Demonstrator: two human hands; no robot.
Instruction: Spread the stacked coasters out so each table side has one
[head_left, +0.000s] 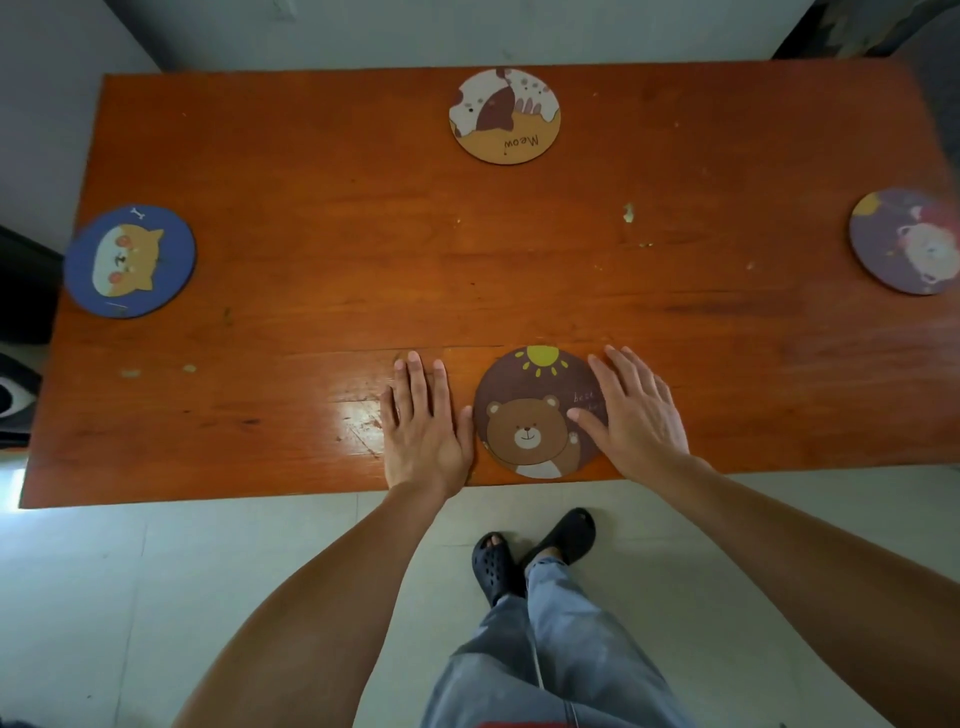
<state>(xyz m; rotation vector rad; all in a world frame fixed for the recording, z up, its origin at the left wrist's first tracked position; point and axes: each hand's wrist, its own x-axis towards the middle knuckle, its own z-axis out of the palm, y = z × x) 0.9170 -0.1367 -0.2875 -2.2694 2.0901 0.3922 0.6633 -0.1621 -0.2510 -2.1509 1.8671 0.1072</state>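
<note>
On the table, one coaster lies near the front edge, one at the back, one far left, one far right.

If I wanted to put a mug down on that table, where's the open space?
The whole middle of the table is bare, bordered by the cat coaster, dog coaster and purple coaster. The near edge is crowded: left hand, bear coaster, right hand.

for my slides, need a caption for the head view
Four coasters, one per table side; both hands flank the bear coaster.
</note>
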